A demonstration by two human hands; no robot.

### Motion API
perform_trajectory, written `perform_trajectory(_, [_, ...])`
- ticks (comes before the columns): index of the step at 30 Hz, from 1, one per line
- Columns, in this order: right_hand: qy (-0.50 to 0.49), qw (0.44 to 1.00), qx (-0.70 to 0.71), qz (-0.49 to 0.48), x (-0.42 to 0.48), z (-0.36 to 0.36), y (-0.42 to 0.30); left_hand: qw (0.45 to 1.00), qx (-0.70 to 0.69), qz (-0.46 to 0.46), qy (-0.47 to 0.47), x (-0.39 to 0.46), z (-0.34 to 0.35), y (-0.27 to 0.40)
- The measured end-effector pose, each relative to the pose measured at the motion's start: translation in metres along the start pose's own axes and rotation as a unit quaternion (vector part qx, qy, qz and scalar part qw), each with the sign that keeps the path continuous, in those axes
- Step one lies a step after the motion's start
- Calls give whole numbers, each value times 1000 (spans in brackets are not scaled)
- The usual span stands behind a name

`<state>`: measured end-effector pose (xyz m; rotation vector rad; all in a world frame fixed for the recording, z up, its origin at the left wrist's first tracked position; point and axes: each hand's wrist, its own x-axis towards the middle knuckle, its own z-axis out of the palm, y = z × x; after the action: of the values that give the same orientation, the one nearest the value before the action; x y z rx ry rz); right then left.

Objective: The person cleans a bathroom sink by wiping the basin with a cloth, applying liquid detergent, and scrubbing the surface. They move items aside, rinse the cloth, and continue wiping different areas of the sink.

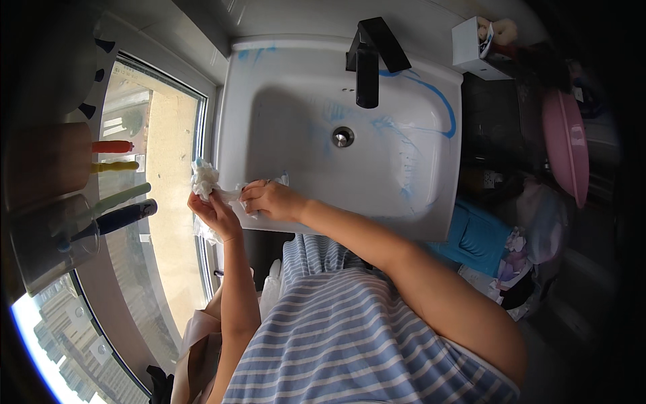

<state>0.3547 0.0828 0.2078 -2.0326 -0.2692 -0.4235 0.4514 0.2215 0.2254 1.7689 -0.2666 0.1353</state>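
Observation:
At the near left corner of a white washbasin (298, 212), my left hand (217, 217) holds up a crumpled wad of white tissue (204, 177) with a faint blue stain on it. My right hand (272, 200) is closed around more white tissue (251, 208) over the basin's left rim. A thin stretch of tissue runs between the two hands. Blue smears mark the basin floor and its back left corner, and a thick blue line (446, 111) curves along the right side. The metal drain (343, 137) sits mid-basin below a black faucet (367, 76).
Left of the basin is a window (174, 126); toothbrushes and a clear cup (55, 237) hang or stand near it. A white box (474, 48) is at the back right, with a pink basin (565, 146) beyond. A blue bin (469, 235) and bagged waste (520, 272) lie below right.

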Motion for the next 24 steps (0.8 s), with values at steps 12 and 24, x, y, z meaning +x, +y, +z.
perform_trajectory(12, [-93,930,58,351,-221,-190,-44,990,-35,-15,-135,-22,6,-18])
perform_trajectory(24, [-141,977,68,147,-115,-110,-34,997,-35,-33,-63,-19,-14,1])
